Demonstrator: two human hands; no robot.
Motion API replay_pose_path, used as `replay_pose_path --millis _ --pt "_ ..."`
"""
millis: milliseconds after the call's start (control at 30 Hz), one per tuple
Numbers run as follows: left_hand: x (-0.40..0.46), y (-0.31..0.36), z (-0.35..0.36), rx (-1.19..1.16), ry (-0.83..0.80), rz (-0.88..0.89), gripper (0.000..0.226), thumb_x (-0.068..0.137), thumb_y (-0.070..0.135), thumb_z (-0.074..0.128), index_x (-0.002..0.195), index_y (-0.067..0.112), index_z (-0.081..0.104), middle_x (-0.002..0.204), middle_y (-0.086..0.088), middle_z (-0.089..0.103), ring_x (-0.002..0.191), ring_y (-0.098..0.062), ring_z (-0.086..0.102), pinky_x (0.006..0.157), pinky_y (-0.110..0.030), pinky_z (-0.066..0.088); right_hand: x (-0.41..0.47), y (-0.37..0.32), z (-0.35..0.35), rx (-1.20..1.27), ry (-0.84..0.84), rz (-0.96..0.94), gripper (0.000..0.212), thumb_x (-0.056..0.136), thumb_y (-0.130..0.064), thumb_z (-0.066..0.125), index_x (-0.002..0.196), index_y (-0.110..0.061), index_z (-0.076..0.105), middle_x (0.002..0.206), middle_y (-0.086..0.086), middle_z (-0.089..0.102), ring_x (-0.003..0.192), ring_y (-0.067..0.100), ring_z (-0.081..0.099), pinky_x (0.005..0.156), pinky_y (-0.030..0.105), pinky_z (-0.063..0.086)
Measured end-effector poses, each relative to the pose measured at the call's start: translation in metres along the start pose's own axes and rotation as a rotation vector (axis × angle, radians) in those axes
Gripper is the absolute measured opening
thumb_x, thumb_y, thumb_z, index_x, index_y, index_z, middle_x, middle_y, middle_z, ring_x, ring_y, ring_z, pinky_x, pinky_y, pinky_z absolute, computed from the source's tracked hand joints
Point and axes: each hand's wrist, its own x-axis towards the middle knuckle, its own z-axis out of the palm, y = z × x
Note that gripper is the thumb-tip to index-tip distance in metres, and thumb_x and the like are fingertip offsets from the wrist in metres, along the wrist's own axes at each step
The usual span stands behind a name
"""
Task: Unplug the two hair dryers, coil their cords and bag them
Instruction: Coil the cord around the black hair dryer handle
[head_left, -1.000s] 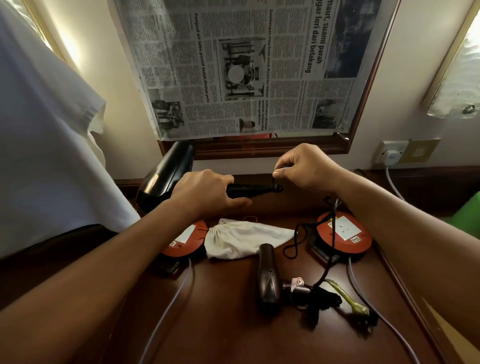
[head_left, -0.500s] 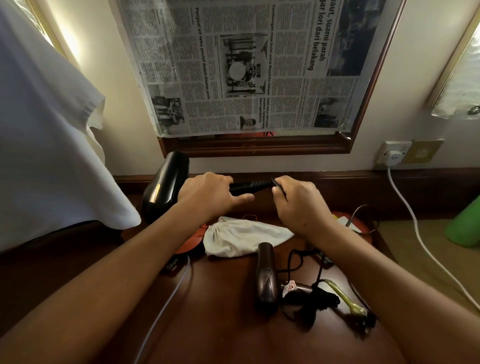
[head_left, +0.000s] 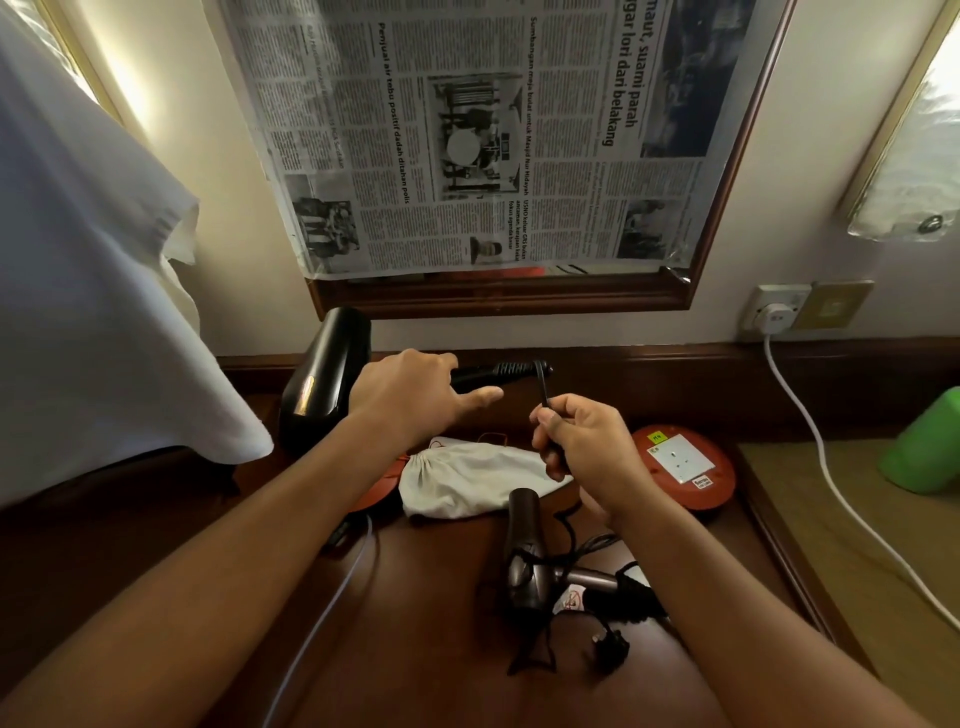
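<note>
— What just changed?

— My right hand (head_left: 582, 452) has dropped down and back toward me. Half a second ago it was pinching the cord (head_left: 544, 387) right at the end of the black hair dryer's (head_left: 324, 384) handle; now it pinches the same cord a little lower, so a short stretch bends down from the ribbed sleeve into my fingers. The rest runs under my palm, where I can't follow it.

— And your left hand?

— My left hand (head_left: 410, 395) grips the handle, fingers curled over it, thumb stretched out along the side. The dryer is held up near the back edge of the tabletop (head_left: 415, 623), its barrel pointing up at the wall.

— So where does that leave the job?

— I'd judge I'm starting a first loop of cord on this dryer. Nothing is bagged. The cloth bag (head_left: 467, 480) lies flat in the middle of the tabletop, gathered at its mouth.

— The second dryer?

— The brown hair dryer (head_left: 524, 551) lies nearer my edge, cord tangled loosely around it, and a black plug (head_left: 613, 647) lies free beside it, so that one looks unplugged but not coiled.

— How do they feel?

— The black dryer is glossy hard plastic, the handle sleeve ribbed rubber, the cord thin and limp. The brown one has a duller metallic sheen. The bag is soft, wrinkled cloth. The red socket reel (head_left: 683, 470) toward the right edge is a flat round disc.
</note>
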Motion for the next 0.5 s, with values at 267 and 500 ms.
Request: replay_pose_path --millis 267,500 --pt "-0.004 -0.002 -0.004 -0.043 -0.002 -0.021 0.085 0.076 0.086 0.029 0.129 0.024 0.054 0.112 -0.005 0.066 0.105 -0.026 0.061 0.074 -0.038 0.041 -0.005 0.015 0.0 0.253 -0.165 0.147 0.034 0.099 -0.038 0.044 0.084 -0.011 0.057 0.052 -0.002 0.031 0.037 0.007 0.021 0.036 0.015 0.017" --pt "-0.007 -0.004 -0.002 -0.121 0.02 -0.01 0.084 0.076 0.086 0.029 0.125 0.024 0.057 0.108 -0.001 0.068 0.1 -0.022 0.062 0.071 -0.035 0.042 -0.004 0.036 -0.006 0.574 -0.371 0.192 0.024 0.095 -0.027 0.045 0.089 -0.01 0.061 0.057 -0.002 0.033 0.042 0.006 0.021 0.037 0.017 0.017"
